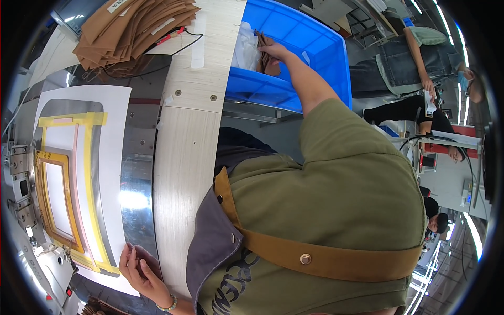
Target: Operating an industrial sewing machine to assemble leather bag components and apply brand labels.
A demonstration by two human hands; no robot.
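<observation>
My right hand (pixel 274 51), at the top of the view, reaches into a blue plastic bin (pixel 338 68). Its fingers close on brown flat pieces (pixel 270 67), next to a crumpled clear plastic bag (pixel 245 47). Toward the bottom, my left hand (pixel 140 275) rests at the edge of a shiny metal plate (pixel 137 220), fingers apart and slightly bent, a beaded bracelet on the wrist. Beside it lies a white sheet (pixel 113 157) under a clear template edged with yellow tape (pixel 98 210). An amber frame (pixel 67 202) sits on the template.
A stack of brown flat pieces (pixel 126 34) fans out at the upper left, with a red-handled tool (pixel 172 35) and black cable beside it. Machine clamps (pixel 22 189) line the left edge. A pale tabletop (pixel 184 184) borders my body. A co-worker (pixel 404 60) sits at the upper right.
</observation>
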